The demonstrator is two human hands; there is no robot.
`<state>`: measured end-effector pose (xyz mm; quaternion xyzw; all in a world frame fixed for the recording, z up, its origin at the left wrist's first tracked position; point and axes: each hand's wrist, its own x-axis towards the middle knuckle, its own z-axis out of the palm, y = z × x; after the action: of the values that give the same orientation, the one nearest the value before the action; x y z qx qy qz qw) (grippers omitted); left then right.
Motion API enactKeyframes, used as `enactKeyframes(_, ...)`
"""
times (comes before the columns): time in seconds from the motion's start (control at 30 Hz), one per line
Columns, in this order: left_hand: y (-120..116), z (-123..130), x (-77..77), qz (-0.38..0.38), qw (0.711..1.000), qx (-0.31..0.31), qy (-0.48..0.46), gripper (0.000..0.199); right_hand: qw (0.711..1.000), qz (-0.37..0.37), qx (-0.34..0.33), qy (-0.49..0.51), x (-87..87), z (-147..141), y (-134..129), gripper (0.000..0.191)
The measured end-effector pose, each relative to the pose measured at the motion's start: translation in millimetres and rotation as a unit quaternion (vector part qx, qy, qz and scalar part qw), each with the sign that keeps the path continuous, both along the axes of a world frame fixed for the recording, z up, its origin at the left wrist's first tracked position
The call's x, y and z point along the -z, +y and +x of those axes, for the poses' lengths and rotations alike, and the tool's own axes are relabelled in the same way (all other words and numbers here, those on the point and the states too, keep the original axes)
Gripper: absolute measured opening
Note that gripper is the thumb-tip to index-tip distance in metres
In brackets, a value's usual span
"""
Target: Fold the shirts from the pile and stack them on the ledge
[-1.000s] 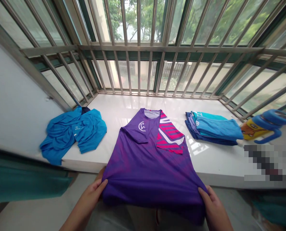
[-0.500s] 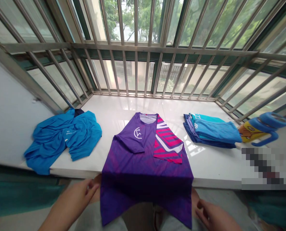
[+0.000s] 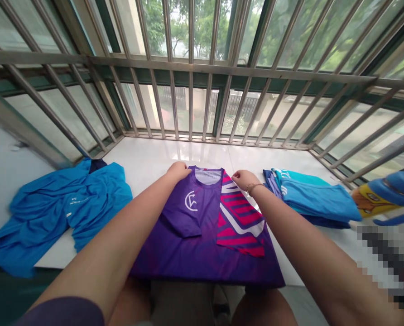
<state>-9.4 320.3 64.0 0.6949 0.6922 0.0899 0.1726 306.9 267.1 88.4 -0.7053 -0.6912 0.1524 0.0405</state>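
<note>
A purple short-sleeved sports shirt [image 3: 205, 262] lies front up on a white ledge, its hem side dropping over the front edge. Both sleeves are folded inward over the body; one is plain purple, the other striped pink and white. At the shoulder left of the collar, my left hand [image 3: 179, 170] is closed, its fingertips pinching the fabric. My right hand [image 3: 244, 179] is closed too, its pinched fingertips at the shoulder edge above the striped sleeve. The fabric between the fingers is too small to make out clearly.
A crumpled blue garment [image 3: 96, 199] lies on the ledge [image 3: 147, 151] at left. To the right sit a stack of folded clothes [image 3: 320, 197] and a yellow-and-blue bottle [image 3: 382, 194]. Metal window bars [image 3: 209, 108] enclose the far side. A blurred-out patch covers the right front.
Both hands have moved up from beside the hanging hem to the shirt's shoulders and closed there. The view has tilted and shifted a little closer.
</note>
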Motion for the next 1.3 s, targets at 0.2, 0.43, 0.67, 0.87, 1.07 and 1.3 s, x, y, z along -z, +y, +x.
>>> enactKeyframes(0.2,52.4,5.7,21.8,-0.030,0.999,0.006,-0.017,0.017,0.999,-0.037,0.003,0.001,31.8,-9.3,74.4,0.029)
enactKeyframes(0.43,63.9,-2.8,3.4,0.038,0.997,-0.005,-0.071,0.018,0.999,0.034,0.011,0.027,13.2,-7.9,82.4,0.019)
enactKeyframes(0.67,-61.1,-39.7,-55.4,0.260,0.940,0.097,-0.198,0.017,0.947,0.285,-0.099,0.115,-40.0,19.1,-31.6,0.021)
enactKeyframes(0.87,-239.7,-74.9,-15.3,0.171,0.946,0.237,-0.140,0.018,0.924,0.202,-0.303,0.118,-8.8,37.6,-197.3,0.020)
enactKeyframes(1.07,-307.0,-70.5,23.9,0.025,0.964,0.261,-0.049,0.022,0.927,0.083,-0.364,0.040,28.1,32.0,-250.9,0.025)
enactKeyframes(1.3,-218.0,-74.6,-11.6,0.090,0.972,0.208,-0.063,0.031,0.969,0.128,-0.211,0.026,2.7,48.1,-184.8,0.028)
